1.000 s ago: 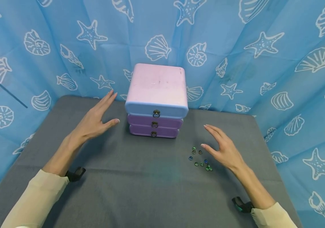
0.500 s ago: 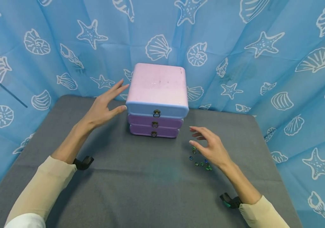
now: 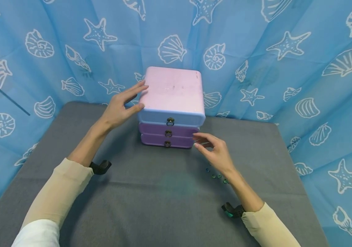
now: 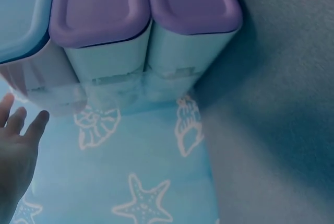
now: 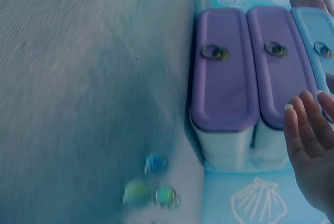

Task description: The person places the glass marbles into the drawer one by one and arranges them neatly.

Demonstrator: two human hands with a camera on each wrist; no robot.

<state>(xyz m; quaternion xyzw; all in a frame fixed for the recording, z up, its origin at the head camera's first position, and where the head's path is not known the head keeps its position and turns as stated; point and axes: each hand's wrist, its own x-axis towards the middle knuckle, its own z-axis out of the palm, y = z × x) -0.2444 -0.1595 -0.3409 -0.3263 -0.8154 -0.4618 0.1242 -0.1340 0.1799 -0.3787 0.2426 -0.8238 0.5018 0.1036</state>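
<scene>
A small drawer chest [image 3: 176,91] stands at the back of the table, with a pink top, one light-blue drawer [image 3: 154,117] above and two purple drawers [image 3: 154,130] below. Each front carries a small ring pull [image 3: 168,133]. My left hand [image 3: 118,108] is at the chest's upper left side, fingers extended; whether it touches cannot be told. My right hand [image 3: 217,154], empty with fingers loosely bent, is by the lower right corner of the purple drawers. In the right wrist view its fingers [image 5: 308,125] are beside the drawer fronts.
Several green and blue glass beads [image 3: 219,176] lie on the grey tablecloth [image 3: 151,206], some hidden under the right hand. A blue curtain [image 3: 117,61] with white shells and starfish hangs right behind the chest.
My left hand has moved right and forward to the chest's left side. The right hand has travelled left, past the beads, toward the chest's right side. The drawers stay as they were.
</scene>
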